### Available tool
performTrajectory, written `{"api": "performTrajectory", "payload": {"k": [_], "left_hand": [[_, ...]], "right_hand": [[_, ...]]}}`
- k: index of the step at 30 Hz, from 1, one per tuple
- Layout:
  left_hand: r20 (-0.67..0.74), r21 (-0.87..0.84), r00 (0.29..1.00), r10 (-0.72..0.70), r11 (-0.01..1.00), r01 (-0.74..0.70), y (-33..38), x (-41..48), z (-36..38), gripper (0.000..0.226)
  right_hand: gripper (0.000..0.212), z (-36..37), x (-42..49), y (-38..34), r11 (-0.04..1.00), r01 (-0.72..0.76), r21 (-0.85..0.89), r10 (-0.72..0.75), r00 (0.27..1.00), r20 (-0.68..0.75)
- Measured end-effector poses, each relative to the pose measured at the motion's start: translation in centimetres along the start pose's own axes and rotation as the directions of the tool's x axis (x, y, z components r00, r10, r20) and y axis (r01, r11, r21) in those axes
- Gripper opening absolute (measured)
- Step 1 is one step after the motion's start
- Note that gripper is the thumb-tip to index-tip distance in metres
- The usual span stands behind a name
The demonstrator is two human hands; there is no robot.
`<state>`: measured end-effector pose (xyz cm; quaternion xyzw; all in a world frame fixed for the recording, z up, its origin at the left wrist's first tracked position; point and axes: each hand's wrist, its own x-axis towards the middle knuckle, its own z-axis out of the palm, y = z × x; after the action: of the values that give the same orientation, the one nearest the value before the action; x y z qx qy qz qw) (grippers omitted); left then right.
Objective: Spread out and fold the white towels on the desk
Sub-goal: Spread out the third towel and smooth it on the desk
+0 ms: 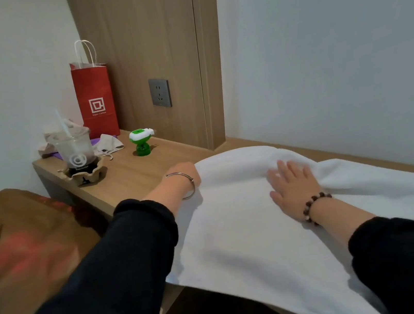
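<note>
I am pressing my right hand (294, 183) flat, fingers spread, on the white towel (238, 227), which is lying over the wooden desk (132, 168). My left hand (186, 177) is sitting at the towel's left edge, its fingers hidden under the fold, so I cannot tell its grip. A drink cup (76, 150) is standing left of the towel.

Bare wood strip of desk (132, 168) between white towel (237, 220) and clutter: open passage for hand. Far-left corner crowded: cup (74, 150) in cardboard holder (89, 175), green device (141, 142) near it, red paper bag (96, 103) and cloth pouch (109, 145) behind. Wood panel (144, 44) and wall (331, 42) close back side. Towel covers right part, raised fold near back.
</note>
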<state>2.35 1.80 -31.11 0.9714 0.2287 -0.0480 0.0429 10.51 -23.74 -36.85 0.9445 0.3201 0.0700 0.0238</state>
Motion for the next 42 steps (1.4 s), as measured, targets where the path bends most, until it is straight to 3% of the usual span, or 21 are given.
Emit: {"api": "performTrajectory", "payload": {"k": [2,9,11,13,15,16,17,18,19,20,21,22,24,26,28,31,34,37,38,40,42], "left_hand": [[0.029,-0.013,0.999,0.019,1.000,-0.019,1.0,1.7,0.3,0.030],[-0.054,-0.186,0.995,-0.085,0.980,0.074,3.7,5.1,0.0,0.037],[0.076,-0.444,0.978,-0.196,0.871,0.209,4.2,5.7,-0.6,0.034],[0.250,-0.631,0.942,-0.225,0.700,0.334,4.5,6.2,-1.6,0.050],[0.259,-0.647,0.952,-0.165,0.702,0.298,4.3,6.9,-2.4,0.054],[0.129,-0.642,0.982,-0.139,0.743,0.189,4.1,7.3,-2.6,0.043],[-0.111,-0.613,0.989,-0.096,0.790,0.008,3.8,7.8,-2.5,0.028],[-0.373,-0.537,0.927,-0.032,0.823,-0.187,3.5,8.1,-2.3,0.013],[-0.591,-0.395,0.805,0.049,0.853,-0.341,3.2,8.0,-1.9,0.007],[-0.715,-0.241,0.690,0.116,0.885,-0.398,2.8,7.8,-1.5,0.007],[-0.755,-0.112,0.635,0.165,0.921,-0.374,2.4,7.7,-0.8,0.009],[-0.719,-0.019,0.670,0.182,0.959,-0.281,1.9,8.0,0.0,0.014],[-0.524,0.038,0.849,0.074,0.997,-0.064,1.5,8.5,1.8,0.030],[-0.283,-0.110,0.959,-0.011,0.994,-0.021,1.9,9.2,2.6,0.040],[-0.179,-0.202,0.984,-0.001,0.979,-0.036,2.6,10.0,2.7,0.038],[-0.166,-0.276,0.983,-0.082,0.960,0.034,3.6,10.8,1.9,0.037],[-0.048,-0.619,0.962,-0.268,0.764,0.182,4.1,11.8,0.8,0.053],[0.107,-0.744,0.952,-0.285,0.612,0.267,4.3,12.8,-0.5,0.058],[0.101,-0.750,0.955,-0.279,0.609,0.257,4.3,12.9,-1.0,0.055],[-0.135,-0.778,0.947,-0.291,0.623,0.080,4.5,13.4,-1.5,0.025],[-0.457,-0.722,0.827,-0.328,0.679,-0.130,4.3,13.2,-1.3,0.008]], "right_hand": [[0.056,1.3,0.3,0.3,0.998,-0.031,0.063,0.024,0.993,0.117],[0.059,2.6,0.8,1.0,0.997,-0.009,0.078,0.003,0.997,0.081],[0.059,2.6,0.8,1.0,0.996,-0.008,0.088,0.001,0.997,0.073],[0.058,2.4,0.8,0.9,0.995,-0.005,0.096,-0.002,0.997,0.072],[0.058,2.3,0.7,0.9,0.994,-0.006,0.109,-0.001,0.998,0.067],[0.058,2.3,0.5,0.9,0.993,-0.009,0.122,0.003,0.999,0.051],[0.058,2.2,0.4,0.8,0.991,-0.010,0.135,0.008,1.000,0.017],[0.059,2.1,0.3,0.7,0.990,-0.006,0.143,0.010,0.999,-0.033],[0.061,2.0,0.2,0.6,0.989,0.003,0.145,0.010,0.996,-0.089],[0.063,1.9,0.1,0.6,0.990,0.010,0.139,0.008,0.991,-0.133],[0.064,1.8,0.1,0.5,0.991,0.013,0.131,0.008,0.988,-0.156],[0.065,1.7,0.1,0.4,0.992,0.007,0.125,0.013,0.987,-0.159],[0.065,1.8,0.1,0.4,0.993,-0.024,0.114,0.041,0.988,-0.151],[0.064,1.9,0.1,0.4,0.992,-0.057,0.109,0.072,0.988,-0.137],[0.061,1.9,0.2,0.5,0.990,-0.073,0.121,0.083,0.993,-0.079],[0.057,2.0,0.4,0.7,0.993,-0.042,0.114,0.042,0.999,0.003],[0.056,2.1,0.3,0.8,0.992,0.006,0.127,-0.009,1.000,0.020],[0.056,2.1,0.4,0.9,0.991,0.013,0.134,-0.020,0.999,0.048],[0.056,2.1,0.5,0.9,0.991,0.012,0.134,-0.020,0.998,0.054],[0.056,2.1,0.5,0.9,0.991,0.010,0.133,-0.017,0.999,0.050],[0.056,2.2,0.4,0.8,0.992,0.007,0.128,-0.012,0.999,0.036]]}}
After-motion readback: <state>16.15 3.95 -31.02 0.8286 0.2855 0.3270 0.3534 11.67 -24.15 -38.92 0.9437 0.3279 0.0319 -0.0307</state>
